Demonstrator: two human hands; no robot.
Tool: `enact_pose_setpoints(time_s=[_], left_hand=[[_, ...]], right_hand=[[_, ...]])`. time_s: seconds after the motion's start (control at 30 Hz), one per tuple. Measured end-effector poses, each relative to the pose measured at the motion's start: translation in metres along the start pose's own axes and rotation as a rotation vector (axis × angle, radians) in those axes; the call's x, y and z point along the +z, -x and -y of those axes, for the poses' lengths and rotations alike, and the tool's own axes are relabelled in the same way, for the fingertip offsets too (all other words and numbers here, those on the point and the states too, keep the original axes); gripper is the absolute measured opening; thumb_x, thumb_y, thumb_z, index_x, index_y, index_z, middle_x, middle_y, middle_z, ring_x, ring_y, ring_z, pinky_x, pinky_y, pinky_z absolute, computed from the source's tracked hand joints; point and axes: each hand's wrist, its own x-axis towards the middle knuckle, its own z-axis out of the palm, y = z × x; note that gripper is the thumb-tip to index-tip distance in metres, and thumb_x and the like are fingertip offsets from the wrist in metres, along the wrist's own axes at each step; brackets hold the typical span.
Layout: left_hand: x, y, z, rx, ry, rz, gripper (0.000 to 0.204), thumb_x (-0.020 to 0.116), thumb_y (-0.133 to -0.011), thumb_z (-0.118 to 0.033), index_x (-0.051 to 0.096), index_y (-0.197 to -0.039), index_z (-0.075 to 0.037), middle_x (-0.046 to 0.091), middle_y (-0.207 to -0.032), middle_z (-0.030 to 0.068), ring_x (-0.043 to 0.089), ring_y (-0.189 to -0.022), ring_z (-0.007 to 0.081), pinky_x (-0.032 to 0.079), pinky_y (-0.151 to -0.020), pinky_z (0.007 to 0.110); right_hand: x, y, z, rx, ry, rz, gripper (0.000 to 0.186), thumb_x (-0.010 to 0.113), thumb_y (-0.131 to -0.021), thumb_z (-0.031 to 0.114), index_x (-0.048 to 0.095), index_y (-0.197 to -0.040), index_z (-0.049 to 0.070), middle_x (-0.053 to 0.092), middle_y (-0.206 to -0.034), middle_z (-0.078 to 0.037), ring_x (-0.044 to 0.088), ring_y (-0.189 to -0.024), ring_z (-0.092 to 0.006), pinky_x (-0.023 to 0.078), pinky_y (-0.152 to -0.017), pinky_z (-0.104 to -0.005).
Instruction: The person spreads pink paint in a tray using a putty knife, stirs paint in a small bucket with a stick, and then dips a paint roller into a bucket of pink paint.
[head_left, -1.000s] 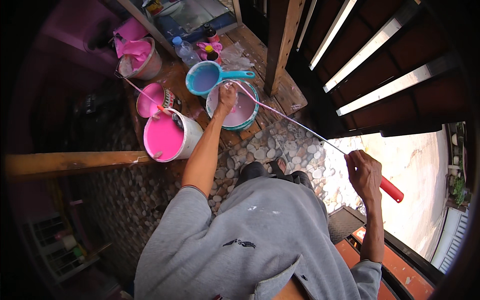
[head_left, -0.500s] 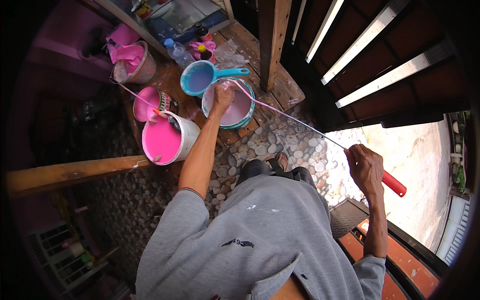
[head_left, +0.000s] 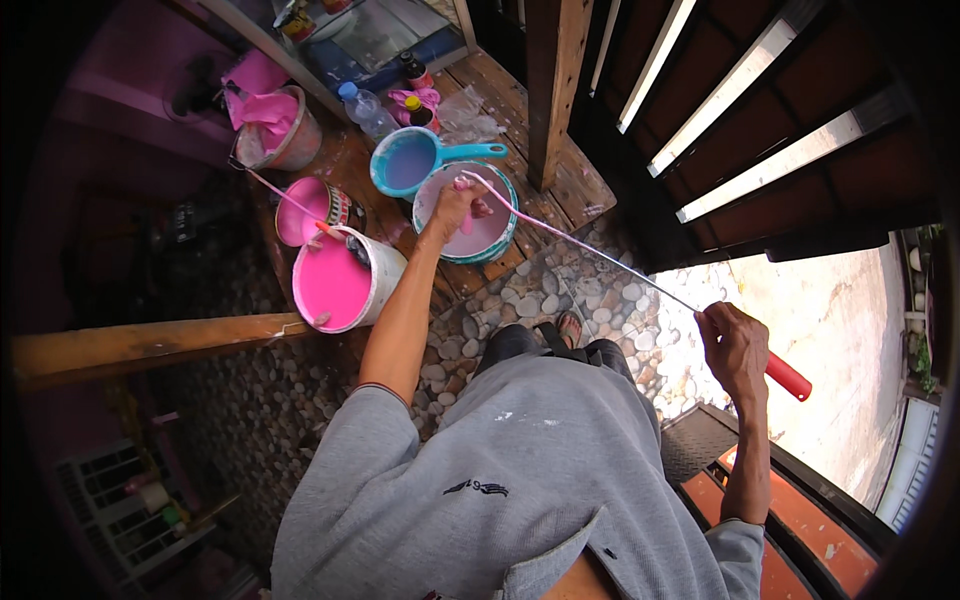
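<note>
My right hand [head_left: 735,345] grips a long, thin metal rod with a red handle [head_left: 789,377], resembling a paint roller frame, near where rod and handle meet. The rod [head_left: 600,252] slants up to the left, whitish pink toward its curved far end. That end reaches over a round white tub [head_left: 508,215] with a teal rim, holding cloudy pinkish liquid. Above this liquid is my left hand [head_left: 458,212], wet and pink, its fingers curled beside the rod's end. Something pink shows at the fingers, too unclear to name.
Left of the tub stand a white bucket [head_left: 385,285] of bright pink paint and a pink-smeared can [head_left: 345,207]. A blue dipper [head_left: 405,162] sits behind, near bottles and a pail [head_left: 300,145] with pink cloth. A wooden post [head_left: 548,90] rises behind; pebbled floor [head_left: 490,295] lies below.
My left hand has turned a little at the rod's end, showing more of its fingers and the pink stuff. The view has shifted slightly; my right hand keeps its grip.
</note>
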Motion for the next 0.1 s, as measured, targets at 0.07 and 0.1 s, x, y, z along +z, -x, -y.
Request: enact_pose_setpoints(time_s=[0.07,0.1], left_hand=[[-0.0088,-0.0039,0.0023,0.042,-0.087,0.004,0.022,0.07,-0.081,-0.024,0.06,-0.074,-0.005,0.056,-0.06,0.0041,0.061,-0.054,0.0149,0.051,-0.049,0.029],[-0.0118,-0.0053,0.0008,-0.025,-0.14,-0.021,0.022,0.071,-0.08,-0.024,0.059,-0.074,-0.006,0.056,-0.06,0.0049,0.065,-0.058,0.0183,0.054,-0.054,0.029]], right_hand=[[0.001,0.001,0.0026,-0.01,-0.01,-0.016,0.014,0.063,-0.085,0.013,0.062,-0.074,0.004,0.062,-0.065,-0.008,0.058,-0.052,-0.0213,0.044,-0.05,-0.0321],[0.0023,0.0018,0.0035,-0.014,-0.018,-0.031,0.014,0.063,-0.085,0.014,0.062,-0.074,0.005,0.062,-0.065,-0.009,0.059,-0.052,-0.0216,0.044,-0.05,-0.0325]])
